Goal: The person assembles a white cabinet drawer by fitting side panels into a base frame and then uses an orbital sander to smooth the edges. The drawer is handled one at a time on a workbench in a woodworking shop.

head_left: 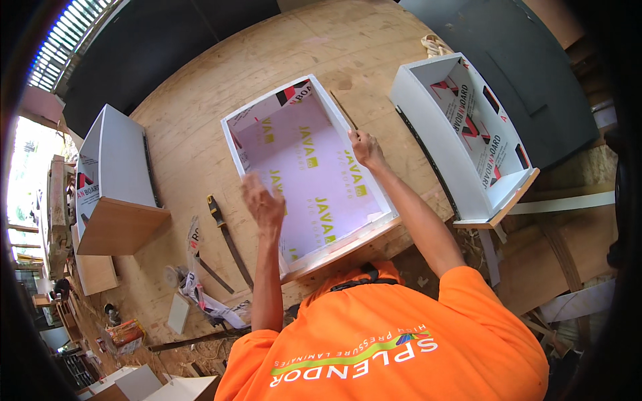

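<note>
A shallow open drawer box [307,147] lies on the wooden workbench in front of me, its pale lilac bottom printed in yellow-green. White walls surround it, with a wood-toned edge at the near side. My left hand [264,204] is over the left wall, its fingers smeared by motion. At the right wall, my right hand [366,148] is closed, knuckles up; what its fingers hold is hidden. A thin dark strip [344,109] runs along the outside of that wall toward the right hand; whether the hand grips it, I cannot tell.
Two similar drawer boxes stand at the left [110,180] and right [461,134], each with a black rail. A handsaw [224,230] with a black and yellow handle lies left of my left forearm. Nearby are offcuts [178,313] and crumpled plastic film [200,297].
</note>
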`<state>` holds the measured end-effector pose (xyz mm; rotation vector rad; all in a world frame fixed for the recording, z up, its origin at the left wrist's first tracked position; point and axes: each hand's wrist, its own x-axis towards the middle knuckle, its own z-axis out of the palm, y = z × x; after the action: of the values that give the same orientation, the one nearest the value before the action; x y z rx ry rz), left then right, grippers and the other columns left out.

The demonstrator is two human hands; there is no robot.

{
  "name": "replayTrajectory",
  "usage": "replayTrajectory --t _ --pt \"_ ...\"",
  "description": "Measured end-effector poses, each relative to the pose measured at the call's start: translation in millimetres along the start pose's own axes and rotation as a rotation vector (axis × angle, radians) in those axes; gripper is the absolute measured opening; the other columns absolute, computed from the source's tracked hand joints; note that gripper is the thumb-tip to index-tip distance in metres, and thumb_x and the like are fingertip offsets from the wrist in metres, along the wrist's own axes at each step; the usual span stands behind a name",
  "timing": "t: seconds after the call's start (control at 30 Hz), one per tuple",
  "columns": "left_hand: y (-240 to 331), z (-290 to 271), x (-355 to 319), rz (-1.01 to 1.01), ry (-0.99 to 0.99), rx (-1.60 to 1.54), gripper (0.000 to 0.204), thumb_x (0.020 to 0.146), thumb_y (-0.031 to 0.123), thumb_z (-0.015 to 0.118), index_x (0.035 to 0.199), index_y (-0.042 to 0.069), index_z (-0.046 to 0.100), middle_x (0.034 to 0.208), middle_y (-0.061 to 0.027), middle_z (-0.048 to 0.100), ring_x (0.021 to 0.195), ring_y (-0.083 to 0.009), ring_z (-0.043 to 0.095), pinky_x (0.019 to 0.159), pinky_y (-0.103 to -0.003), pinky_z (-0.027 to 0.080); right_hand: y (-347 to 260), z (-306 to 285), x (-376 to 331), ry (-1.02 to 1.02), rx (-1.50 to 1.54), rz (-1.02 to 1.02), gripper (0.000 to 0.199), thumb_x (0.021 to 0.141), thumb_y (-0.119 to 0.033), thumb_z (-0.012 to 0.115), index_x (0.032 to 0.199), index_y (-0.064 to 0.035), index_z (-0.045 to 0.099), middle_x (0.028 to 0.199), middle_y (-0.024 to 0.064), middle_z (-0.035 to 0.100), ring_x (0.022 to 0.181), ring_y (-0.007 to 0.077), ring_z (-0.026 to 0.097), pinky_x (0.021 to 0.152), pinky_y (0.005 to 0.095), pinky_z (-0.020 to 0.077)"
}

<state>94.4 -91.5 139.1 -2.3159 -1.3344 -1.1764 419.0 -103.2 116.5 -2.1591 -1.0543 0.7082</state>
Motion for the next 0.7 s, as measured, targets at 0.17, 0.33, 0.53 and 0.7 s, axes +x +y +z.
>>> replayTrajectory --t 0.17,0.33,0.53,0.7 --pt "100.2 12.3 0.7 -0.591 -1.415 -0.850 0.058 0.095 0.056 0.074 0.093 -0.001 0.082 0.079 -0.0099 0.075 0.073 -0.0167 0.068 0.064 -0.035 0.054 -4.4 -4.2 -5.0 -0.011 -0.006 -0.002 0.068 0.103 -0.059 0.042 0.116 0.0002 0.073 0.116 0.0337 0.071 0.117 0.0524 0.064 0.101 0.0562 0.0495" --pt "150.7 31.6 -2.8 -0.298 -1.793 -0.826 0.067 0.094 0.065 0.071 0.103 -0.001 0.078 0.076 -0.0042 0.065 0.068 -0.0161 0.058 0.061 -0.035 0.048 -6.5 -5.5 -8.9 0.003 0.005 0.033 0.069 0.102 -0.060 0.043 0.117 0.0008 0.072 0.117 0.0344 0.070 0.117 0.0529 0.064 0.101 0.0561 0.0494" --pt "150.6 47.1 -14.2 -0.412 -1.921 -0.902 0.056 0.104 0.055 0.062 0.110 0.000 0.071 0.076 0.0007 0.055 0.068 -0.0149 0.050 0.062 -0.034 0.043 -2.9 -2.4 -5.8 0.006 0.037 0.015 0.068 0.101 -0.059 0.044 0.116 0.0016 0.072 0.116 0.0356 0.070 0.117 0.0539 0.063 0.101 0.0564 0.0491" --pt "154.2 54.8 -23.9 -0.307 -1.797 -1.062 0.044 0.105 0.043 0.062 0.089 0.002 0.067 0.072 0.0025 0.051 0.066 -0.0124 0.047 0.060 -0.035 0.040 -3.9 -3.7 -6.7 -0.002 0.060 0.023 0.069 0.100 -0.060 0.044 0.115 0.0021 0.071 0.114 0.0370 0.069 0.116 0.0546 0.063 0.100 0.0568 0.0493"
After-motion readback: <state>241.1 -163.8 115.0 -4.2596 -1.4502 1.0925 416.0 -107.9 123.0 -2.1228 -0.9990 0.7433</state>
